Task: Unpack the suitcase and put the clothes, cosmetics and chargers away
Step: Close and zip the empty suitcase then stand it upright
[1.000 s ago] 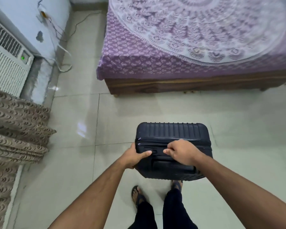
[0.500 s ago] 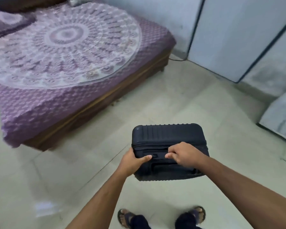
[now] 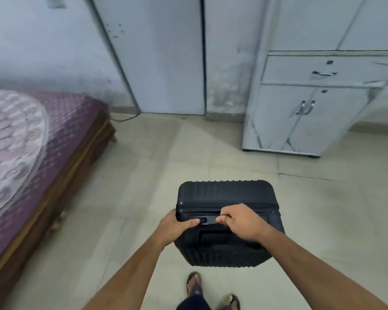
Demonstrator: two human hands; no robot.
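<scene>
Grip two-handed: left hand (image 3: 176, 229) curls round the suitcase (image 3: 227, 222) top's left edge, right hand (image 3: 240, 222) clasps its top handle. Suitcase upright, zipped, directly ahead, above the floor (image 3: 143, 175). Bed (image 3: 31, 148) lies left, cabinet (image 3: 311, 113) ahead-right; right hand nearer the cabinet.

Dark ribbed hard-shell suitcase (image 3: 227, 198), zipped shut, upright above the tiled floor, top handle upward
</scene>
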